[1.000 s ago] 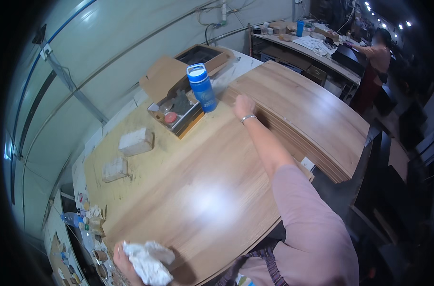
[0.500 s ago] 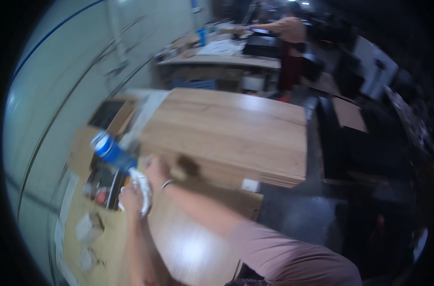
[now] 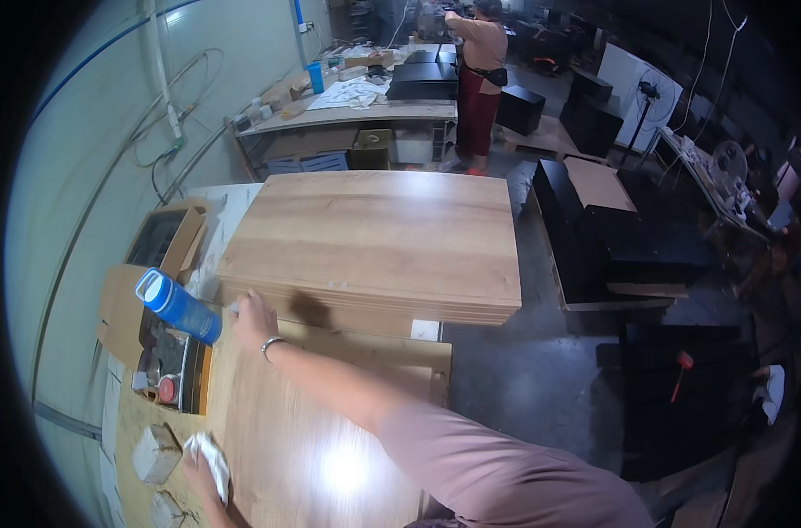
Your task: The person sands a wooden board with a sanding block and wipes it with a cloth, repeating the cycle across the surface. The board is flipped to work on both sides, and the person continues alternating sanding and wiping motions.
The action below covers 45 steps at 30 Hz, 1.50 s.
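Observation:
My left hand (image 3: pixel 202 483) grips a crumpled white cloth (image 3: pixel 210 459) at the left edge of a wood-grain panel (image 3: pixel 304 422). Farther up, my right hand (image 3: pixel 254 324), with a bracelet at its wrist, is closed near the panel's far left corner. A small pale bit shows at its fingers, too little to name. Just left of that hand a blue bottle (image 3: pixel 182 311) leans tilted over an open box. Beyond my right hand lies a stack of wood-grain boards (image 3: pixel 374 231).
Open cardboard boxes (image 3: pixel 119 319) with small items line the left side, by two pale blocks (image 3: pixel 157 454). Black panels (image 3: pixel 585 246) lie at right; a red-headed mallet (image 3: pixel 681 366) rests on more. A person (image 3: pixel 482 79) stands by the far workbench (image 3: pixel 356 116).
My left hand has drawn the white cloth back toward me, away from my right hand. My right hand stays near the far left corner. The view has shifted and sharpened.

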Available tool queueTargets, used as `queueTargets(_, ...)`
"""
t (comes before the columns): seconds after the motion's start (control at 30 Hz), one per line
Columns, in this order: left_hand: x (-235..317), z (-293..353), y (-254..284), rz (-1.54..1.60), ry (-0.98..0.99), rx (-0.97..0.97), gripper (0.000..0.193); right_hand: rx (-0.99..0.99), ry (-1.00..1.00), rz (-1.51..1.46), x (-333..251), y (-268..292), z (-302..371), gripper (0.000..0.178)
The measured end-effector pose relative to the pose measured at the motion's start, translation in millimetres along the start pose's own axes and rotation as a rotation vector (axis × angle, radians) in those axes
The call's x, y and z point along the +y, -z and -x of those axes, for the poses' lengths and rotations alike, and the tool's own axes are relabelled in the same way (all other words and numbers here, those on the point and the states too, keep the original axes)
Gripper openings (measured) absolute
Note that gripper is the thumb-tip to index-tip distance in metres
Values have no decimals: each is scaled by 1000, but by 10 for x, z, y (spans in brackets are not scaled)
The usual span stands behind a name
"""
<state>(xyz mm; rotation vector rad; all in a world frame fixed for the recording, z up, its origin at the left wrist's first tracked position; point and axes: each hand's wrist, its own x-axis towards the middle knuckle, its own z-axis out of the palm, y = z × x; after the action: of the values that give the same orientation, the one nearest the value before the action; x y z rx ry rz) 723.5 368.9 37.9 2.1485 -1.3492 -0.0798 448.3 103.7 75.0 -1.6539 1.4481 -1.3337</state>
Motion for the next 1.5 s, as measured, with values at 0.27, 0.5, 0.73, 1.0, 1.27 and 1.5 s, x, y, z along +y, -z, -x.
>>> queueTargets(0.27, -2013, 1427, 1538, -88, 308, 12, 29, -108, 59, 158, 90, 317, -20, 22)
queueTargets(0.5, -3404, 2628, 2914, -597, 516, 93, 47, 107, 216, -27, 9, 1984, 749, 22)
queueTargets(0.73, -1825, 1799, 2335, 112, 216, 195, 32, -75, 214, 31, -9, 3242, 2351, 17)
queueTargets(1.0, 231, 867, 785, -196, 165, 10, 38, -200, 219, -16, -98, 3128, 3089, 20)
queueTargets(1.27, 17, 970, 663, -30, 97, 74, 33, -229, 383, 79, -16, 3216, 3168, 22)
queueTargets(1.5, -132, 1000, 612, 50, 118, 130, 33, -60, 454, 197, 365, 3256, 2546, 22)
